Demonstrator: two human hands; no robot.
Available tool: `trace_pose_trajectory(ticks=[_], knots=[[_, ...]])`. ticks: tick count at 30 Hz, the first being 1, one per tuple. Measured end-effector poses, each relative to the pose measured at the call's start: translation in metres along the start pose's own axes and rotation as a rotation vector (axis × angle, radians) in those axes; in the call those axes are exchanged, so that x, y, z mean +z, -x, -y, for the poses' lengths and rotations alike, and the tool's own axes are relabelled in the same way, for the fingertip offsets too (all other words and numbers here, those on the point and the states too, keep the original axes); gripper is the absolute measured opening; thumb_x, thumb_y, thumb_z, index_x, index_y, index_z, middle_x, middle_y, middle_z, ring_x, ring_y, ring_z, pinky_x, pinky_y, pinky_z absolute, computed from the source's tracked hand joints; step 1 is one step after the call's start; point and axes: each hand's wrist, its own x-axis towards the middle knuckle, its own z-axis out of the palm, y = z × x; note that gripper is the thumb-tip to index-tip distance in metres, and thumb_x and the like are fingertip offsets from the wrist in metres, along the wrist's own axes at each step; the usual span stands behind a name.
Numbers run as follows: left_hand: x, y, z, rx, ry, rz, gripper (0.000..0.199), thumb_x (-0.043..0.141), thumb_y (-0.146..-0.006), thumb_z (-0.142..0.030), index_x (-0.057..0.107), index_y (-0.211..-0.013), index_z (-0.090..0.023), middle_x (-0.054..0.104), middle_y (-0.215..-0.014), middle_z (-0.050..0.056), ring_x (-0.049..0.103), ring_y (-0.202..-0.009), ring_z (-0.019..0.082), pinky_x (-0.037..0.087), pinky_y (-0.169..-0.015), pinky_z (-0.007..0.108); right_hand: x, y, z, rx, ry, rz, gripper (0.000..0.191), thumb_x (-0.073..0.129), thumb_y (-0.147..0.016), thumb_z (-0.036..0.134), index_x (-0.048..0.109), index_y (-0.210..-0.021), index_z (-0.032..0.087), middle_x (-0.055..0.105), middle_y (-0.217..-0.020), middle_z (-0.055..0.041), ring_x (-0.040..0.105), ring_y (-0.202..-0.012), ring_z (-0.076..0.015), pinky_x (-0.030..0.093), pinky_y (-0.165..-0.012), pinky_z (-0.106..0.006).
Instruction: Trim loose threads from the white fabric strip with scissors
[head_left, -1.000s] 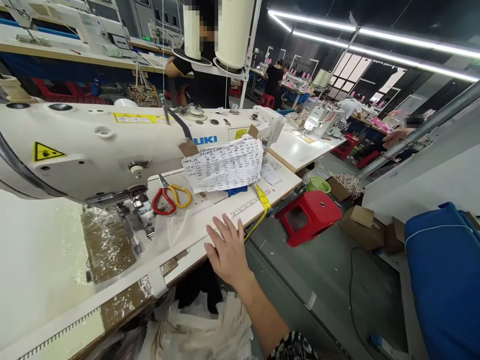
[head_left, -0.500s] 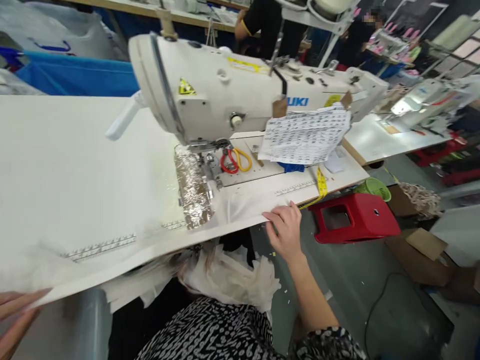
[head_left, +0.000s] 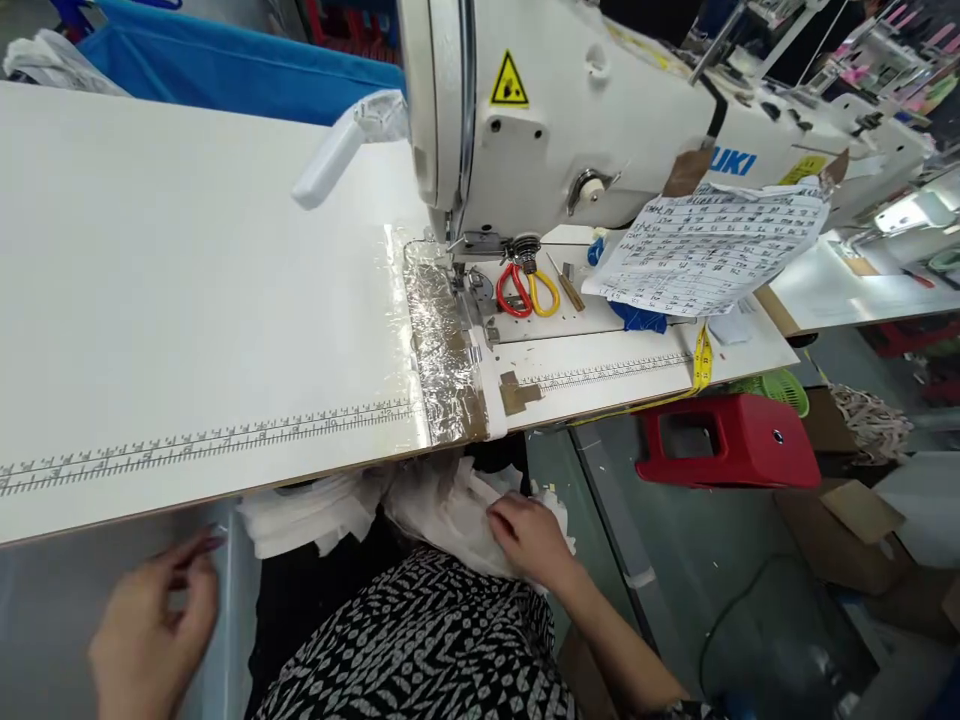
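My right hand (head_left: 529,540) is low in my lap, its fingers closed on the bunched white cloth (head_left: 442,510) there. More white pieces (head_left: 315,515) lie layered beside it under the table's front edge. Over a translucent plastic bin (head_left: 238,620) is my left hand (head_left: 154,625), thumb and forefinger apart, with nothing visible between them. A white sewing machine (head_left: 517,130) stands on the table above both hands. Down from its needle area a narrow white strip (head_left: 491,390) reaches the front edge, beside a shiny taped patch (head_left: 446,350).
Red-and-yellow-handled scissors (head_left: 529,292) lie by the machine bed. Handwritten sheets (head_left: 712,245) hang from the machine, and a yellow tape measure (head_left: 703,360) droops over the edge. A red stool (head_left: 750,440) stands right, cardboard boxes (head_left: 836,535) beyond. Behind the table is a blue cloth bin (head_left: 247,65).
The white cloth held along the table's front edge no longer lies there, baring the printed rulers. Both hands have come down below the table, the right onto cloth in my lap.
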Motion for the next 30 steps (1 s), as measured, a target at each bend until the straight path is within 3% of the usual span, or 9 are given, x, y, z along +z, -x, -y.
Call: trace_pose_trajectory(ticks=[1, 2, 5, 8, 10, 15, 20, 27, 30], knots=[[0.006, 0.003, -0.021, 0.043, 0.088, -0.041, 0.028, 0.046, -0.087, -0.038, 0.061, -0.102, -0.019, 0.068, -0.091, 0.004, 0.062, -0.074, 0.015, 0.046, -0.049, 0.017, 0.003, 0.006, 0.002, -0.011, 0.007, 0.022, 0.014, 0.051, -0.091, 0.019, 0.064, -0.087, 0.019, 0.06, -0.084, -0.0003, 0.055, -0.078, -0.01, 0.037, -0.07, -0.023], [0.014, 0.005, -0.045, 0.15, 0.204, 0.014, 0.026, 0.049, -0.089, -0.034, 0.06, -0.107, -0.019, 0.068, -0.098, 0.004, 0.064, -0.083, 0.014, 0.049, -0.056, 0.017, 0.007, 0.012, 0.005, -0.021, 0.016, 0.036, 0.014, 0.051, -0.091, 0.02, 0.065, -0.089, 0.02, 0.059, -0.088, -0.0009, 0.054, -0.081, -0.011, 0.036, -0.073, -0.023], [0.043, 0.006, -0.119, 0.591, 0.449, 0.354, 0.027, 0.042, -0.095, -0.027, 0.062, -0.11, -0.017, 0.067, -0.106, 0.006, 0.064, -0.097, 0.013, 0.053, -0.086, 0.022, 0.015, 0.029, 0.017, -0.04, 0.054, 0.054, 0.015, 0.048, -0.089, 0.017, 0.063, -0.091, 0.018, 0.057, -0.094, -0.0044, 0.05, -0.086, -0.0147, 0.034, -0.075, -0.027], [0.071, 0.006, -0.162, 0.937, 0.41, 0.654, 0.031, 0.038, -0.097, -0.025, 0.064, -0.113, -0.019, 0.067, -0.104, 0.006, 0.062, -0.098, 0.015, 0.047, -0.099, 0.032, 0.018, 0.042, 0.023, -0.043, 0.07, 0.08, 0.014, 0.049, -0.087, 0.015, 0.063, -0.089, 0.016, 0.057, -0.092, -0.0057, 0.048, -0.085, -0.0159, 0.034, -0.075, -0.028], [0.08, 0.009, -0.167, 1.029, 0.317, 0.708, 0.031, 0.038, -0.097, -0.026, 0.065, -0.111, -0.02, 0.066, -0.094, 0.006, 0.061, -0.09, 0.017, 0.047, -0.093, 0.036, 0.016, 0.047, 0.022, -0.026, 0.051, 0.106, 0.016, 0.048, -0.089, 0.017, 0.063, -0.092, 0.017, 0.058, -0.091, -0.0053, 0.05, -0.086, -0.016, 0.035, -0.078, -0.028], [0.073, 0.019, -0.144, 1.043, 0.217, 0.73, 0.034, 0.037, -0.098, -0.03, 0.059, -0.124, -0.024, 0.064, -0.089, 0.004, 0.059, -0.082, 0.017, 0.044, -0.077, 0.031, 0.006, 0.04, 0.01, 0.107, -0.043, 0.162, 0.026, 0.036, -0.097, 0.023, 0.059, -0.088, 0.016, 0.062, -0.083, -0.002, 0.058, -0.077, -0.0112, 0.038, -0.069, -0.022], [0.069, 0.02, -0.145, 1.018, 0.197, 0.758, 0.029, 0.038, -0.097, -0.028, 0.065, -0.107, -0.021, 0.062, -0.083, 0.003, 0.057, -0.076, 0.015, 0.039, -0.068, 0.027, 0.002, 0.016, 0.004, 0.245, -0.067, 0.174, 0.022, 0.043, -0.096, 0.025, 0.059, -0.109, 0.018, 0.066, -0.078, 0.0005, 0.061, -0.07, -0.0102, 0.035, -0.063, -0.021], [0.062, 0.022, -0.146, 1.08, 0.181, 0.678, 0.027, 0.041, -0.095, -0.024, 0.064, -0.108, -0.02, 0.061, -0.081, 0.004, 0.056, -0.075, 0.016, 0.039, -0.066, 0.028, 0.0, 0.004, 0.014, 0.182, -0.1, 0.24, 0.017, 0.06, -0.083, 0.023, 0.063, -0.1, 0.02, 0.061, -0.104, -0.0026, 0.055, -0.075, -0.0096, 0.032, -0.067, -0.021], [0.057, 0.024, -0.142, 1.069, 0.192, 0.69, 0.026, 0.043, -0.093, -0.023, 0.063, -0.11, -0.022, 0.061, -0.083, 0.004, 0.056, -0.077, 0.017, 0.04, -0.067, 0.028, -0.002, 0.005, 0.011, 0.148, -0.164, 0.242, 0.011, 0.056, -0.082, 0.019, 0.061, -0.091, 0.018, 0.061, -0.092, -0.0017, 0.052, -0.074, -0.0097, 0.031, -0.067, -0.021]])
